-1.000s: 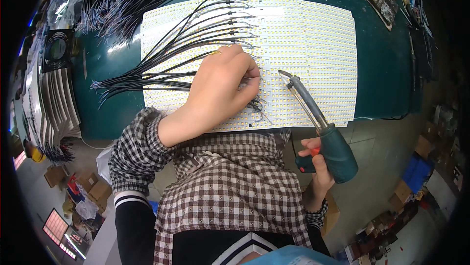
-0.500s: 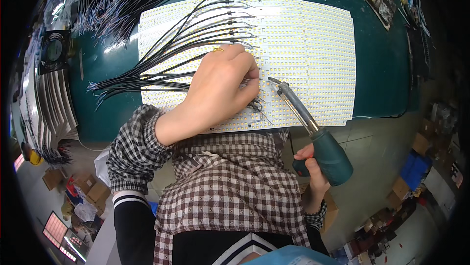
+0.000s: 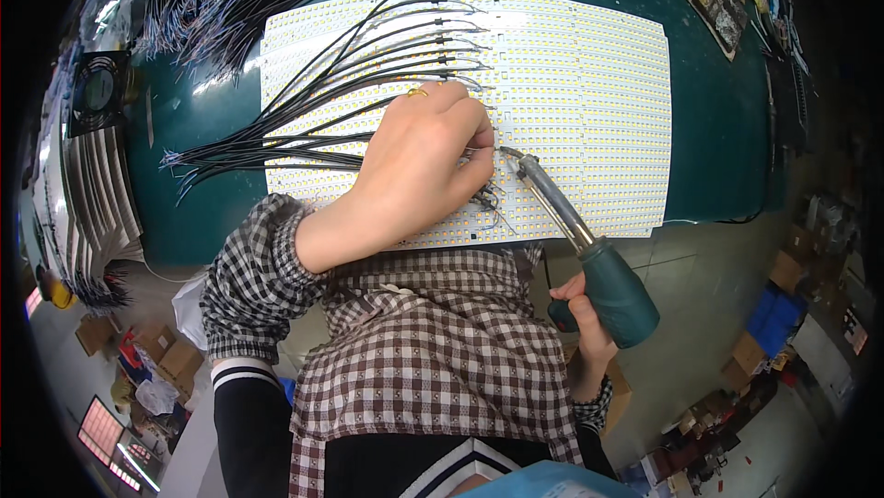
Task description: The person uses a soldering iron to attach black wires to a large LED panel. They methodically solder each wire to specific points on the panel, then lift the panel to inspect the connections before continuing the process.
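Note:
A white panel of LED boards (image 3: 589, 102), dotted with rows of small yellow chips, lies on the green table. Black cables (image 3: 318, 111) run across its left half, their thin stripped wire ends lined up near the middle of the panel. My left hand (image 3: 419, 148) rests over these ends, thumb and fingers pinched on a cable whose tip is mostly hidden by the fingers. In my right hand (image 3: 589, 314) is a soldering iron (image 3: 622, 295) with a dark green handle. Its bent tip reaches the panel just right of my left fingertips.
Bundles of black cables (image 3: 267, 1) lie along the far left. At the left edge stand a small black fan (image 3: 99, 93) and a stack of white boards (image 3: 97, 185). A soiled flat tray (image 3: 709, 1) sits far right. Boxes (image 3: 769, 323) are on the floor.
The soldering iron has shifted slightly left, bringing its tip closer to my left fingertips. My left hand has moved slightly right and stays pinched.

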`<state>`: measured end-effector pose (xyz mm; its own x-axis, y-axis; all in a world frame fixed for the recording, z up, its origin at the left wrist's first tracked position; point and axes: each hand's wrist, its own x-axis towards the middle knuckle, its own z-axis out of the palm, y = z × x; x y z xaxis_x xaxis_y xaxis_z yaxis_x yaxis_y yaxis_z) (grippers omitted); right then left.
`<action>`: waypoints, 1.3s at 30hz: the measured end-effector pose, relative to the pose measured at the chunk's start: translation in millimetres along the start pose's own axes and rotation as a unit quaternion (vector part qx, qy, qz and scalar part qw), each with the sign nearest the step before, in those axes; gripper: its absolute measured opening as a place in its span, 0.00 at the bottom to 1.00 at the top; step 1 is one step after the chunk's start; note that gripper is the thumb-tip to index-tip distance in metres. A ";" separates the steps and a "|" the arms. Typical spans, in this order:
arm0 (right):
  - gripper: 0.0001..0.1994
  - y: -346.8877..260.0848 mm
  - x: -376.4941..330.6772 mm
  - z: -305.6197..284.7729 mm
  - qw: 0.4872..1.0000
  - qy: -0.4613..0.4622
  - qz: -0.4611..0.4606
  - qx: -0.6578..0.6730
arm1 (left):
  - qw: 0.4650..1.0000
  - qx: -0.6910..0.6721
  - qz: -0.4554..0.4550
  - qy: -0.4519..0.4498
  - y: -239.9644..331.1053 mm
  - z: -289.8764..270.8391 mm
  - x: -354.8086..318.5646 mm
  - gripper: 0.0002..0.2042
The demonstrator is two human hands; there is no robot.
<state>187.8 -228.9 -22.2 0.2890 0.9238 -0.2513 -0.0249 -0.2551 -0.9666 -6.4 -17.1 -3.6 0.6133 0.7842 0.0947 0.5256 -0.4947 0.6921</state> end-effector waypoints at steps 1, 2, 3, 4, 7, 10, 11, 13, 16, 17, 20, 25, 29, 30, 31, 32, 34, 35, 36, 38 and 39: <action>0.12 0.0 0.0 -0.1 1.000 -0.002 0.000 0.002 | 1.000 0.001 0.002 0.001 0.3 -0.4 0.1 0.04; 0.11 0.0 0.1 -0.3 1.000 -0.004 0.000 0.004 | 1.000 0.003 0.003 0.001 0.6 -0.8 0.3 0.04; 0.11 -0.1 0.1 -0.4 1.000 -0.006 0.000 0.005 | 1.000 0.004 0.005 0.002 0.7 -0.9 0.4 0.04; 0.11 -1.1 0.1 0.4 1.000 -0.003 0.002 0.009 | 1.000 0.005 0.004 0.003 0.5 -0.7 0.2 0.04; 0.14 -3.1 0.4 2.9 1.000 0.012 0.003 0.014 | 1.000 0.004 0.002 0.005 -0.5 0.5 -0.2 0.04; 0.24 -1.8 0.0 4.2 0.999 0.034 0.003 0.017 | 1.000 0.001 0.002 0.004 -0.7 1.2 -0.1 0.04; 0.23 -3.1 -0.7 6.1 0.999 0.040 0.009 0.022 | 1.000 0.002 0.001 0.003 -0.7 0.6 -0.2 0.04; 0.23 -0.8 -0.8 3.8 1.000 0.021 -0.014 -0.004 | 1.000 0.004 0.000 0.003 -0.1 0.0 -0.3 0.04; 0.21 3.6 2.8 -2.5 0.998 -0.016 -0.058 -0.029 | 1.000 0.010 0.000 0.005 1.1 -0.2 -0.7 0.04; 0.21 -1.1 3.3 0.9 0.999 -0.003 -0.044 0.008 | 1.000 0.010 -0.001 0.005 1.3 -0.1 -0.7 0.04; 0.21 -11.5 4.7 8.4 0.997 0.030 -0.015 0.063 | 1.000 0.010 -0.002 0.002 1.1 -0.3 -0.7 0.04; 0.21 -9.1 3.6 8.4 0.995 0.043 -0.002 0.089 | 1.000 0.009 -0.003 -0.003 2.5 -1.3 -0.8 0.04; 0.17 -15.2 4.3 8.3 0.997 0.018 -0.001 0.074 | 1.000 0.024 0.007 0.010 1.8 -1.9 -5.6 0.06; 0.17 -17.4 5.0 7.5 0.999 0.001 -0.004 0.054 | 0.999 0.030 0.012 0.019 2.0 -2.2 -9.0 0.07; 0.17 -16.0 5.0 6.5 0.998 0.001 -0.007 0.055 | 0.996 0.060 0.044 0.052 3.3 -2.5 -14.0 0.07; 0.17 -14.3 5.3 5.5 0.998 0.001 -0.010 0.057 | 0.989 0.090 0.076 0.085 5.8 -3.6 -21.1 0.08; 0.17 -12.3 8.2 5.9 0.998 0.008 -0.014 0.057 | 0.984 0.120 0.102 0.079 9.4 -10.5 -37.5 0.12; 0.17 -12.6 11.2 7.0 0.998 0.015 -0.015 0.056 | 0.985 0.123 0.098 0.066 11.1 -9.8 -42.1 0.12; 0.17 -11.9 13.4 7.8 0.998 0.021 -0.015 0.055 | 0.986 0.125 0.094 0.053 11.3 -7.5 -46.5 0.12; 0.15 -9.2 14.3 6.7 0.995 0.018 -0.018 0.101 | 0.987 0.126 0.100 0.031 11.5 -4.0 -58.8 0.12; 0.14 -8.2 14.7 6.3 0.992 0.017 -0.019 0.123 | 0.985 0.140 0.098 0.031 13.0 -0.7 -64.6 0.12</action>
<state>186.3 -211.4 -18.3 0.3256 0.9203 -0.2169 -0.2460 -0.1390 -0.9593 -39.5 -73.9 -0.2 0.6862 0.6808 0.2563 0.5483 -0.7156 0.4328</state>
